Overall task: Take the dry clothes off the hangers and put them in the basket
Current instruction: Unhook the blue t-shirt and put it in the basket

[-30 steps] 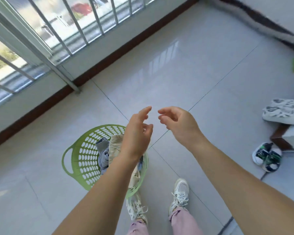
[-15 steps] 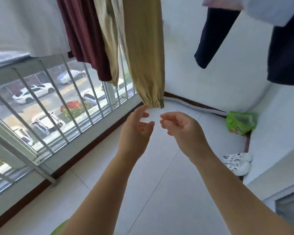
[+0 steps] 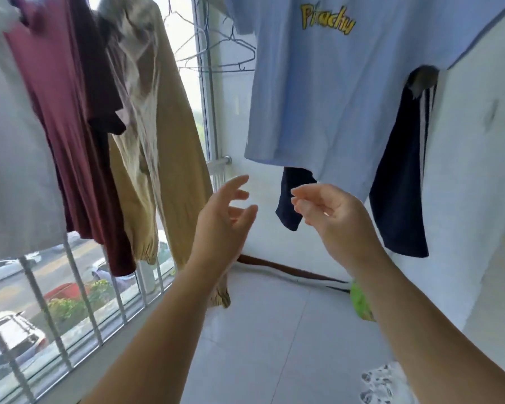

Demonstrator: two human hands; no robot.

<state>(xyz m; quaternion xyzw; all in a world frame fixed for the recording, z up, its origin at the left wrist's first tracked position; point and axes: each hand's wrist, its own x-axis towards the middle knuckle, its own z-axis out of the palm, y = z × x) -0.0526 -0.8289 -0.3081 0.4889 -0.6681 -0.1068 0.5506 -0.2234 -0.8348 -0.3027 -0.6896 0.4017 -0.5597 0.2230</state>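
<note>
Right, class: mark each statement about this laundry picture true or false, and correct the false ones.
1. Both hands hold nothing. True: left hand and right hand are empty.
2. The blue T-shirt has yellow lettering. True.
3. The tan trousers lie on the floor. False: they hang by the window.
4. The maroon garment hangs right of the blue T-shirt. False: it hangs left.
5. Bare wire hangers hang behind. True.
</note>
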